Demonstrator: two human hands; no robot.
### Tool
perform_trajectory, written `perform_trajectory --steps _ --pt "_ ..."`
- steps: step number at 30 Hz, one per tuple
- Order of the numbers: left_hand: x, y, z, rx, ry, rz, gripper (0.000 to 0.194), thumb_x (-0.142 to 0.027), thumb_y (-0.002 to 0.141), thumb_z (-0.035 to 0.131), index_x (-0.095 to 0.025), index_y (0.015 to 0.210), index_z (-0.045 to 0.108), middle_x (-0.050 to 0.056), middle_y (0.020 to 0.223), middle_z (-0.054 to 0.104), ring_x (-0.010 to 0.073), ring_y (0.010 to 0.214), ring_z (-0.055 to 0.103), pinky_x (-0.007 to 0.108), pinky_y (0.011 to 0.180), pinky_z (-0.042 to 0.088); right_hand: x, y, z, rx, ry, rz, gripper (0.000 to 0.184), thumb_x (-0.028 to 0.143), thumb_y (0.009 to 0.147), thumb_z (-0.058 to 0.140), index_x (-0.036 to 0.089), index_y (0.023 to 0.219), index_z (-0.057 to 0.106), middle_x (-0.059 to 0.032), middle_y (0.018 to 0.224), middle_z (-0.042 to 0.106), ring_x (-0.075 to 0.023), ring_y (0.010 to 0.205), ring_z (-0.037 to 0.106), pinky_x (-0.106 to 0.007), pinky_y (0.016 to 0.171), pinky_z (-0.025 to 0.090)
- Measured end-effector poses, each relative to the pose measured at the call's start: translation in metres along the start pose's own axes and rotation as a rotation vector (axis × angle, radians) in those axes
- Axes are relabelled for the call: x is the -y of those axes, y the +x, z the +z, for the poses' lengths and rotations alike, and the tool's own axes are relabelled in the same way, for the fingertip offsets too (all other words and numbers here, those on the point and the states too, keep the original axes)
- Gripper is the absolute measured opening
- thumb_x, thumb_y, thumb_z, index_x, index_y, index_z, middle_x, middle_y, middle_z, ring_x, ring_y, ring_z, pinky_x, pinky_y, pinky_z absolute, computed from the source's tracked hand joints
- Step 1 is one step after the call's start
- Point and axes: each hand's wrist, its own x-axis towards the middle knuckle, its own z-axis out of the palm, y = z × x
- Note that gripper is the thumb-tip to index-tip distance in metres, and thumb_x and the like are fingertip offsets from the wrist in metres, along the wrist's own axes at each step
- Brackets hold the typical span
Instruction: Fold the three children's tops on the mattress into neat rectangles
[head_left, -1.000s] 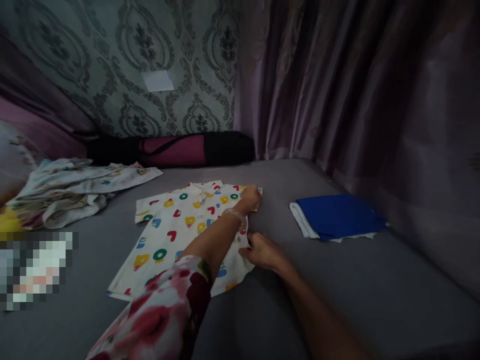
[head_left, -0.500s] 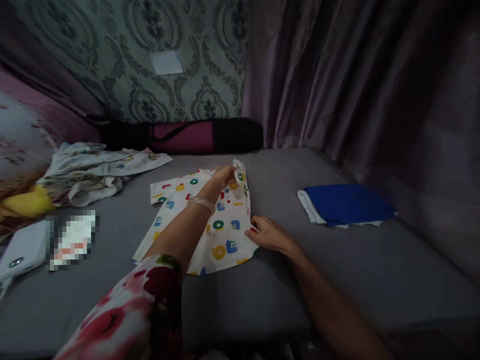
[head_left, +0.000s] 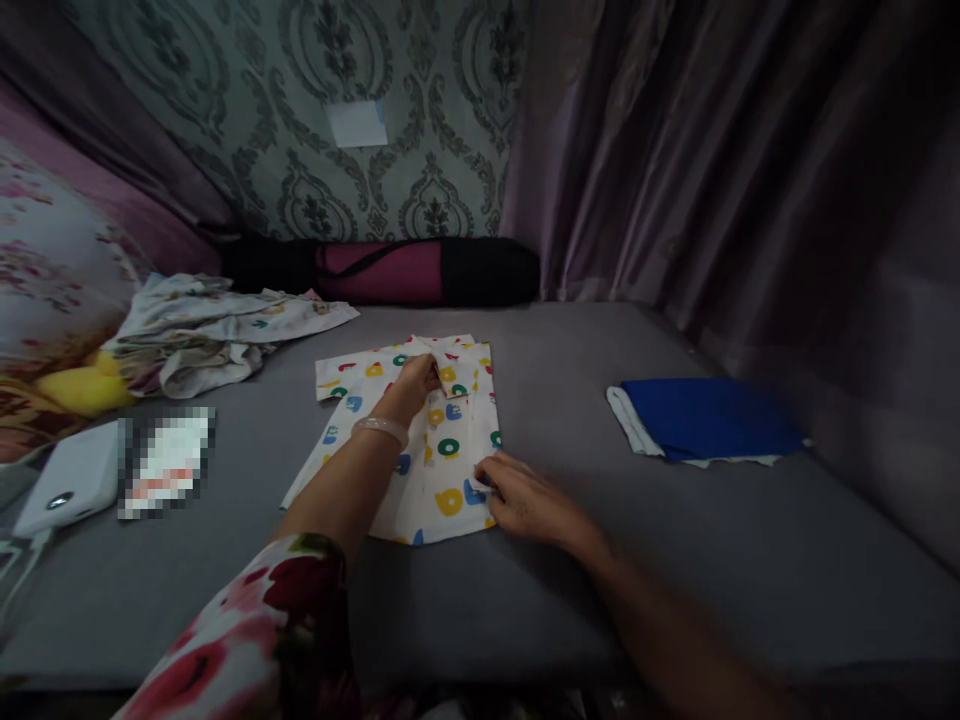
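A white short-sleeved shirt (head_left: pixel 442 470) with colourful letter-like prints lies on the grey bed surface in the middle of the head view. Its right sleeve is folded inward across the upper part, while the left sleeve lies spread out. My left hand (head_left: pixel 417 385), with a pale bangle at the wrist, is closed on the folded sleeve near the top of the shirt. At the lower right edge, my right hand (head_left: pixel 521 498) pinches the shirt's side and holds it turned inward. Some fingertips of both hands are hidden.
A folded blue cloth (head_left: pixel 712 418) with pale layers beneath lies to the right. Crumpled printed clothes (head_left: pixel 202 335) and a yellow item (head_left: pixel 86 388) are at the left, with a white power bank (head_left: pixel 75 475) and its cable nearer. A long black-and-maroon bag (head_left: pixel 382 272) lies along the wall.
My left hand has moved left and nearer, folding the sleeve inward over the shirt. My right hand has drawn the lower side edge inward to the left. The view has shifted slightly.
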Motion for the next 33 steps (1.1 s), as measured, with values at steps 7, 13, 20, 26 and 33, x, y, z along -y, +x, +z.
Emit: perform_trajectory --steps 7,13,20,26,33 --pt "0.005 -0.003 -0.004 -0.048 0.091 0.123 0.022 -0.016 0.080 0.063 -0.012 0.101 0.057 0.000 0.066 0.059 0.0115 0.057 0.059 0.022 0.057 0.049 -0.013 0.010 -0.003 0.092 0.260 -0.084 0.023 0.037 0.087 0.056 0.019 0.094 0.068 0.0008 0.075 0.064 -0.0127 0.070 0.057 -0.022 0.063 0.039" --pt "0.011 -0.009 -0.006 -0.024 0.183 0.280 0.054 -0.002 0.068 0.062 -0.016 0.119 0.052 -0.004 0.072 0.058 0.0093 0.058 0.056 0.019 0.058 0.045 -0.034 0.041 0.002 -0.319 0.078 0.014 0.033 0.030 0.095 0.038 0.016 0.112 0.064 -0.0103 0.113 0.065 -0.0199 0.105 0.058 -0.033 0.092 0.042" --pt "0.039 0.001 -0.020 0.034 0.658 0.753 0.067 -0.010 0.073 0.053 -0.017 0.139 0.041 0.004 0.094 0.061 0.0176 0.085 0.059 0.033 0.082 0.048 -0.038 0.094 0.010 -0.170 -0.180 0.116 0.060 0.037 0.099 0.024 0.004 0.149 0.029 -0.0163 0.156 0.025 -0.0260 0.145 0.019 -0.047 0.117 0.012" --pt "0.053 0.015 -0.023 0.038 0.815 0.906 0.046 -0.007 0.069 0.051 -0.016 0.113 0.062 0.010 0.104 0.061 0.0248 0.102 0.055 0.044 0.096 0.044 -0.043 0.129 0.014 -0.203 -0.253 0.212 0.063 0.041 0.099 0.020 0.003 0.148 0.030 -0.0169 0.157 0.023 -0.0260 0.145 0.019 -0.046 0.116 0.012" --pt "0.063 0.014 -0.020 -0.015 0.862 0.966 0.053 -0.005 0.072 0.048 -0.019 0.123 0.055 0.012 0.118 0.057 0.0290 0.118 0.048 0.051 0.105 0.033 -0.050 0.162 -0.002 -0.248 -0.295 0.294 0.057 0.035 0.099 0.021 0.004 0.144 0.037 -0.0168 0.154 0.031 -0.0258 0.142 0.025 -0.046 0.114 0.015"
